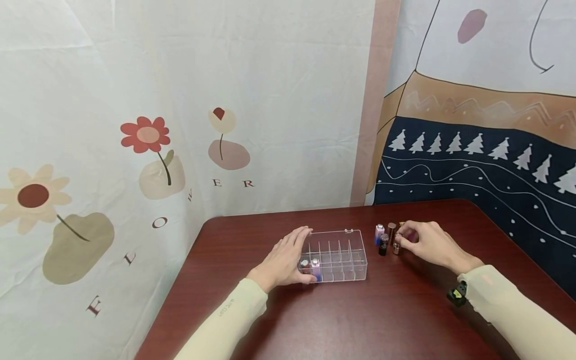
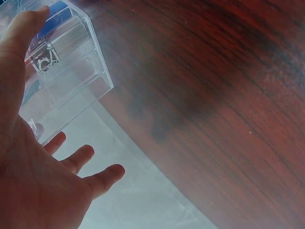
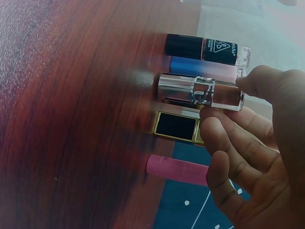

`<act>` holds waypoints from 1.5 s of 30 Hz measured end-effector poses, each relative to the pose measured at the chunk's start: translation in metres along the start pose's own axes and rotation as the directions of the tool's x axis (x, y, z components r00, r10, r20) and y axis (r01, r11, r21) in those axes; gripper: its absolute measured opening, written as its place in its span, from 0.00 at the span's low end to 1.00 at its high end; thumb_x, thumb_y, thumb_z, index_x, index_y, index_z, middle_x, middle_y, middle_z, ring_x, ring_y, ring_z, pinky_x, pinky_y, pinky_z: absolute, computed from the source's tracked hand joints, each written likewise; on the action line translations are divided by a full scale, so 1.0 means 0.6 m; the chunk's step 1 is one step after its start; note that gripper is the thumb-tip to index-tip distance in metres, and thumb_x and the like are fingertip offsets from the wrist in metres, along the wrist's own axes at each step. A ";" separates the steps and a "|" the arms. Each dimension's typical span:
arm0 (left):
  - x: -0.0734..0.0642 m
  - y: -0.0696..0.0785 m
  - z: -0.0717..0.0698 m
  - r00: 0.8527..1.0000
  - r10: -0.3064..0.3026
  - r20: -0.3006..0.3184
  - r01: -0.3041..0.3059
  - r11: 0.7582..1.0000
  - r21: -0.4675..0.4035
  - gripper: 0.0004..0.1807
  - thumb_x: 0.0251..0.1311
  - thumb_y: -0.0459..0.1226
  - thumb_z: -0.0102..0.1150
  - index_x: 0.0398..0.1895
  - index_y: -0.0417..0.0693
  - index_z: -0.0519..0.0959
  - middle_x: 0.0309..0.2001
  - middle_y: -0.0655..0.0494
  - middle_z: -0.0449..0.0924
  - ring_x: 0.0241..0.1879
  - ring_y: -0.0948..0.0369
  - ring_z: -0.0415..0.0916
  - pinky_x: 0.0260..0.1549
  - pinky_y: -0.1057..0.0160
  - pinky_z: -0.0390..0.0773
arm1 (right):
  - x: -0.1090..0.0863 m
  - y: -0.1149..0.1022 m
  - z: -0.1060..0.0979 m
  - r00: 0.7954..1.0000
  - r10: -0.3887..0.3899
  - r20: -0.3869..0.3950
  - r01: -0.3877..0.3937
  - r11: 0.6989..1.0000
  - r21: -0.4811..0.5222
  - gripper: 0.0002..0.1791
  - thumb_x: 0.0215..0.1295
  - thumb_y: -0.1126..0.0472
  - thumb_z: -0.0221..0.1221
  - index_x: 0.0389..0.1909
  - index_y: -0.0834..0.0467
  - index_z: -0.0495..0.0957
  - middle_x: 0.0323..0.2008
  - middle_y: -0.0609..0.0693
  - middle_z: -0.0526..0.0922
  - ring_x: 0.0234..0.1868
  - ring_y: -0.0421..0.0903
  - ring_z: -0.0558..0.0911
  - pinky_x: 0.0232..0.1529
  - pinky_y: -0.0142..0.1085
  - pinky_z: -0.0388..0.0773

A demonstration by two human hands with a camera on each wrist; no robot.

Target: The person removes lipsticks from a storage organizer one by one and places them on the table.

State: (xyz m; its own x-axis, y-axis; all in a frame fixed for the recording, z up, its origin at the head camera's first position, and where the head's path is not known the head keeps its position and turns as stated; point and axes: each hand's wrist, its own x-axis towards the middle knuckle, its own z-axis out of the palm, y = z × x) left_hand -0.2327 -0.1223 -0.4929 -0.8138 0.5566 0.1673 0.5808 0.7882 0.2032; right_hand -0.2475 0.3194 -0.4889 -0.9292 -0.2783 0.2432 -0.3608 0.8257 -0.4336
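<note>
My left hand [image 1: 281, 260] holds the left end of a clear compartment box [image 1: 344, 272], its thumb on the front wall; several fingers are spread out in the left wrist view. A pink-and-blue lipstick [image 1: 316, 270] and a darker tube [image 1: 305, 265] stand in the box's left compartments. On the right, my right hand [image 1: 429, 243] pinches the top of a lip tube with a silver base and clear upper part [image 3: 178, 88], between thumb and fingers. Close by stand a black lipstick [image 3: 186, 46], another pink-and-blue lipstick [image 1: 379, 234], a gold-edged black lipstick [image 3: 175, 126] and a pink tube [image 3: 176, 169].
A dark brown tube [image 1: 391, 230] stands behind the black lipstick. The reddish-brown table [image 1: 342, 320] meets a white printed cloth [image 1: 279, 100] at the back and left, and a dark blue cloth with white trees [image 1: 468, 170] on the right.
</note>
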 end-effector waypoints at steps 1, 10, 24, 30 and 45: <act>0.000 0.000 0.000 1.000 0.000 0.000 0.000 1.000 -0.001 0.73 0.53 0.62 0.91 0.94 0.49 0.56 0.92 0.43 0.61 0.84 0.37 0.71 0.79 0.30 0.80 | 0.000 0.000 0.001 1.000 0.002 0.005 -0.002 1.000 0.003 0.09 0.78 0.56 0.74 0.52 0.52 0.92 0.44 0.48 0.96 0.39 0.40 0.86 0.43 0.38 0.88; 0.002 -0.004 0.005 1.000 0.014 -0.013 -0.014 1.000 0.023 0.73 0.52 0.62 0.91 0.94 0.48 0.56 0.92 0.43 0.61 0.85 0.39 0.72 0.79 0.33 0.81 | 0.004 -0.002 0.004 1.000 0.005 0.011 -0.005 1.000 0.013 0.11 0.78 0.56 0.74 0.55 0.55 0.91 0.44 0.48 0.95 0.39 0.40 0.87 0.42 0.36 0.88; 0.002 -0.005 0.006 1.000 -0.011 0.009 0.011 1.000 0.020 0.75 0.52 0.63 0.91 0.95 0.51 0.54 0.93 0.45 0.59 0.86 0.39 0.71 0.81 0.31 0.78 | 0.004 -0.005 0.001 1.000 0.001 0.019 -0.002 1.000 0.031 0.14 0.78 0.56 0.75 0.58 0.56 0.90 0.46 0.49 0.97 0.40 0.40 0.90 0.46 0.41 0.92; 0.001 -0.002 0.004 1.000 -0.020 0.011 0.020 1.000 0.005 0.74 0.53 0.64 0.91 0.95 0.52 0.53 0.93 0.46 0.59 0.86 0.39 0.70 0.82 0.30 0.78 | 0.002 -0.005 -0.003 1.000 0.002 -0.004 -0.002 1.000 0.022 0.14 0.79 0.54 0.75 0.58 0.55 0.90 0.45 0.49 0.97 0.40 0.40 0.91 0.46 0.45 0.92; -0.002 0.002 0.000 0.999 -0.024 0.021 0.025 1.000 -0.006 0.74 0.53 0.64 0.90 0.95 0.53 0.53 0.93 0.47 0.58 0.85 0.39 0.71 0.81 0.29 0.78 | -0.002 -0.033 -0.022 0.985 -0.006 -0.172 0.000 0.999 -0.035 0.12 0.78 0.53 0.74 0.55 0.53 0.92 0.41 0.49 0.93 0.40 0.47 0.87 0.34 0.37 0.81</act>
State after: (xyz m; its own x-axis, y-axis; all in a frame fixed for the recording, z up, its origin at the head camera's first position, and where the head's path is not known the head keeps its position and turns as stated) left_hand -0.2309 -0.1222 -0.4927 -0.8280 0.5426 0.1416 0.5608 0.8001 0.2132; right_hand -0.2380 0.3101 -0.4690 -0.8995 -0.1949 0.3910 -0.3577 0.8423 -0.4031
